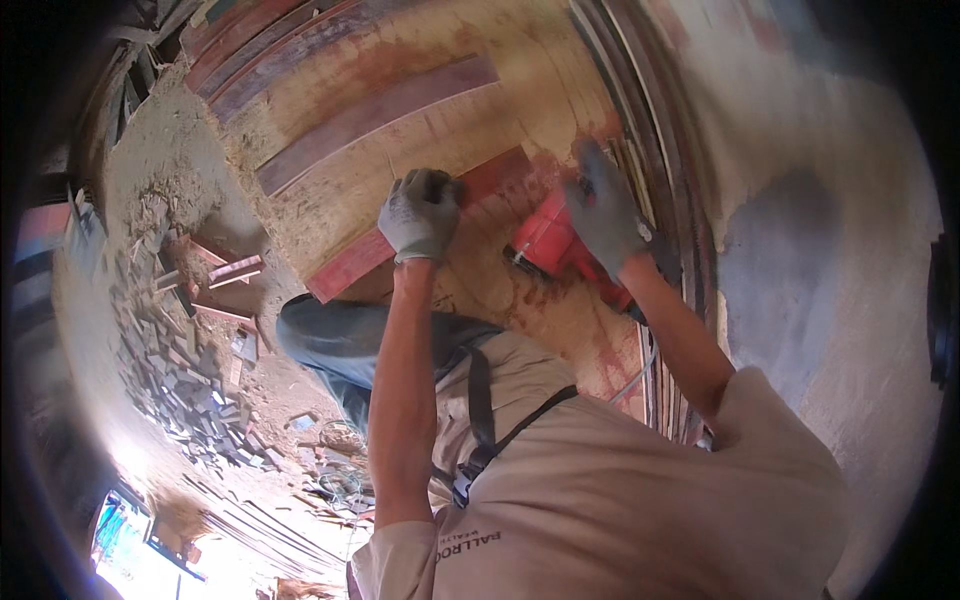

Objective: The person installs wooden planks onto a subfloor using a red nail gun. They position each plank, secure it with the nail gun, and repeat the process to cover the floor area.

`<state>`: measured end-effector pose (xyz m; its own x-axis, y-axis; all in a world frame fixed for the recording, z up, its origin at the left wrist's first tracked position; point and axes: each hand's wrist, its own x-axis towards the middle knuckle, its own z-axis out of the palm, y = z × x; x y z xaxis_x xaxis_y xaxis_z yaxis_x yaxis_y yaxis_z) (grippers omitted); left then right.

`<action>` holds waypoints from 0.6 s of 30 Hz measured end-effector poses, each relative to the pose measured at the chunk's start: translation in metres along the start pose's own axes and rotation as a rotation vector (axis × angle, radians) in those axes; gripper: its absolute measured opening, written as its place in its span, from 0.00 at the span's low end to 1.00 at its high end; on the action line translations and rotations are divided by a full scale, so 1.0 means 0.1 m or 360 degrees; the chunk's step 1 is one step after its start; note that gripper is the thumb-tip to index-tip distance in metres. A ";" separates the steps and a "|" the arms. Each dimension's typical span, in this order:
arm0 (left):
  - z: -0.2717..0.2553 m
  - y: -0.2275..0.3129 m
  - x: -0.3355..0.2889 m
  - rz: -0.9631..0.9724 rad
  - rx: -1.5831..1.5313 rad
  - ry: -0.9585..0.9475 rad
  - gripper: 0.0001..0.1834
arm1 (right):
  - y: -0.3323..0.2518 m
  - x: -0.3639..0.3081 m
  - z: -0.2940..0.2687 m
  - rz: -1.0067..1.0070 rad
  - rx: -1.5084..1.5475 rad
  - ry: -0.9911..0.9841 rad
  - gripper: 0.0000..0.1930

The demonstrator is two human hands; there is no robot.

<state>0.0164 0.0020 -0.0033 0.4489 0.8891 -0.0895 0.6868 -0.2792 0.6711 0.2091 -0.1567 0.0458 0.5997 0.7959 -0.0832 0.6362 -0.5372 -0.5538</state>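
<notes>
My left hand point(420, 213), in a grey glove, is closed above a narrow reddish board point(352, 266); what its curled fingers hold, if anything, is hidden. The board slants across the work surface and runs behind that hand. My right hand point(606, 215), gloved too, has its fingers apart beside a red power tool point(545, 238). It partly covers the tool, whose exact kind I cannot make out. A second, darker reddish board point(380, 118) lies farther away, roughly parallel to the first.
Long boards point(655, 90) are stacked along the right edge of the dusty wooden surface point(545, 75). More boards point(270, 50) lie at the far left. On the floor at left is a heap of wood offcuts point(200, 400). A pale cable point(633, 383) trails by my right side.
</notes>
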 end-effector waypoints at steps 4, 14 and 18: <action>-0.01 0.00 -0.01 -0.0036 -0.0039 0.0009 0.06 | 0.10 -0.72 -0.23 0.0039 -0.0907 -0.0483 0.47; 0.01 0.03 -0.02 0.0014 -0.0057 0.0060 0.06 | 0.19 -0.66 -0.34 0.0010 -0.0042 -0.0355 0.37; -0.03 0.04 -0.01 0.0030 0.0036 0.0033 0.06 | -0.44 -0.51 -1.08 0.0812 0.0881 -0.0494 0.13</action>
<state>0.0170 0.0009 0.0017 0.4501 0.8909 -0.0616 0.6913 -0.3039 0.6555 0.2032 -0.2036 0.1643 0.5374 0.5753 -0.6167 -0.0601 -0.7032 -0.7084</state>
